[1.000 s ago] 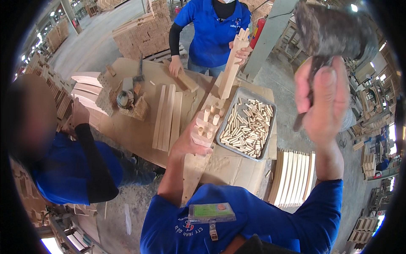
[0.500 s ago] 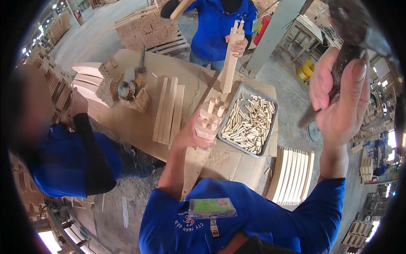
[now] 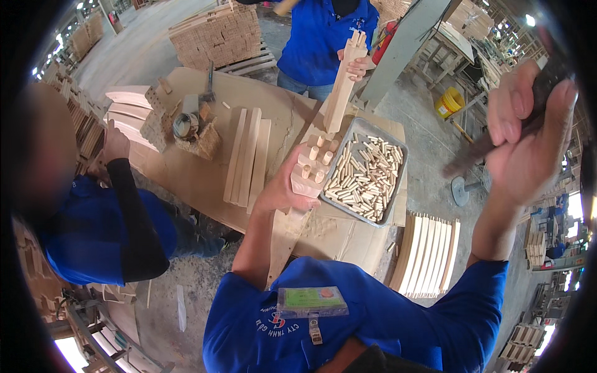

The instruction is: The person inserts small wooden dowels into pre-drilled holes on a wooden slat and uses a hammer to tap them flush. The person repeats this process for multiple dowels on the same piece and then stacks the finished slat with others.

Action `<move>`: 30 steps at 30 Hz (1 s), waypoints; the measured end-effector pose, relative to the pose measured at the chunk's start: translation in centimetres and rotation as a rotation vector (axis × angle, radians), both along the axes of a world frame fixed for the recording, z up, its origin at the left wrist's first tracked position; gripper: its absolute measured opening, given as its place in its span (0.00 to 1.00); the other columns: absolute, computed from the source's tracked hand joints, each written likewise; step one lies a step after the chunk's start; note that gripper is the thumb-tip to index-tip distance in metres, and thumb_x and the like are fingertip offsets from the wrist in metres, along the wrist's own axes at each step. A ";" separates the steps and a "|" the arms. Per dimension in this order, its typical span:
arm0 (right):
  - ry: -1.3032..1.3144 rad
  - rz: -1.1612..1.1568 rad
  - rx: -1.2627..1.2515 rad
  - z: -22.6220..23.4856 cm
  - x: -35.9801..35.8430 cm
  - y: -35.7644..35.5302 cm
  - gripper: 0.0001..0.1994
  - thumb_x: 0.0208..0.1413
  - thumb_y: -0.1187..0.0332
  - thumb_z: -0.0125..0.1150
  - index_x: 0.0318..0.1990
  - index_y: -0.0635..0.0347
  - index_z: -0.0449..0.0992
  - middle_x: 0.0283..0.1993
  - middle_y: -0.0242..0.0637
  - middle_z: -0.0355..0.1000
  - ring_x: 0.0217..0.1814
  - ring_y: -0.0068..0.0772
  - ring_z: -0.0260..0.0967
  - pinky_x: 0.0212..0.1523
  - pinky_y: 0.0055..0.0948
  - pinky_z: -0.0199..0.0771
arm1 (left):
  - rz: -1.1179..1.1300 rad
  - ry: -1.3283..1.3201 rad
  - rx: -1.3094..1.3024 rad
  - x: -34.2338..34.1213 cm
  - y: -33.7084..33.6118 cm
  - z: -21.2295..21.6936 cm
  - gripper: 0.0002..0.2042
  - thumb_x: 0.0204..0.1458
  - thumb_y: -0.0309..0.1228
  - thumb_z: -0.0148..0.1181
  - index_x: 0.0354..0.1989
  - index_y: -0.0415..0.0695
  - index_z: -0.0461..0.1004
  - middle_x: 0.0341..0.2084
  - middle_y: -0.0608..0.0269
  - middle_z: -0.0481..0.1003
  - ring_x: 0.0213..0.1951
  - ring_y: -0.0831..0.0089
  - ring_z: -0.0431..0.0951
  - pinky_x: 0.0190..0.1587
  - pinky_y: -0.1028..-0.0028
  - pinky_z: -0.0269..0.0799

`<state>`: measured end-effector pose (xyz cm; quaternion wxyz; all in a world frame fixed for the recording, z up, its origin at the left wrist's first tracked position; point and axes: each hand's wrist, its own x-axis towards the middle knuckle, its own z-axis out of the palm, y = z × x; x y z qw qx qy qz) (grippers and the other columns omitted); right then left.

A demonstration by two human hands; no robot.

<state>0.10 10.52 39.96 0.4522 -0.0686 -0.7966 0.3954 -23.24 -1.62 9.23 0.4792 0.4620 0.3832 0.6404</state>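
My left hand [image 3: 278, 185] is closed around pale wooden pieces [image 3: 305, 184], held upright at the table beside the dowel tray. Several short dowels [image 3: 314, 153] stick up from their top ends. Raised high on the right, my right hand [image 3: 528, 133] grips a hammer by its dark handle [image 3: 465, 159]. The hammer's head is dim and cut off by the picture's dark rim. A grey metal tray [image 3: 359, 129] full of loose wooden dowels [image 3: 373, 177] lies just right of my left hand.
Across the table, a co-worker's hand [image 3: 354, 67] holds a wooden bar [image 3: 340, 102] with dowels in its end. Another person [image 3: 112, 230] stands at the left. Long strips [image 3: 249, 155] and a round container [image 3: 185, 126] lie on the cardboard-covered table [image 3: 205, 177]. Curved slats [image 3: 426, 255] are stacked at right.
My right hand has swung outward to the right with the hammer. My left hand stays nearly in place with the wooden pieces. The co-worker's raised wooden handle has moved up, partly out of view.
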 end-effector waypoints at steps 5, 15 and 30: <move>-0.815 -0.032 0.493 -10.5 -2.7 -0.9 0.09 0.69 0.65 0.61 0.44 0.63 0.79 0.28 0.49 0.74 0.30 0.51 0.76 0.34 0.44 0.76 | 0.020 -0.014 0.010 0.1 0.5 -0.4 0.56 0.28 0.29 0.82 0.74 0.42 0.58 0.61 0.64 0.70 0.64 0.72 0.68 0.67 0.69 0.62; -0.030 0.058 -0.078 -0.2 -0.8 -0.4 0.16 0.75 0.59 0.52 0.33 0.54 0.74 0.23 0.25 0.65 0.21 0.15 0.59 0.21 0.20 0.56 | 0.046 -0.009 -0.003 0.4 -0.1 0.1 0.59 0.28 0.28 0.82 0.77 0.41 0.56 0.63 0.62 0.69 0.67 0.70 0.67 0.69 0.68 0.61; -0.170 -0.007 -0.026 -1.5 0.5 -0.2 0.17 0.75 0.58 0.53 0.35 0.61 0.73 0.23 0.24 0.63 0.21 0.19 0.59 0.24 0.23 0.63 | -0.030 0.049 -0.015 -0.1 0.3 0.6 0.66 0.28 0.26 0.83 0.80 0.41 0.46 0.68 0.60 0.66 0.68 0.70 0.66 0.69 0.65 0.64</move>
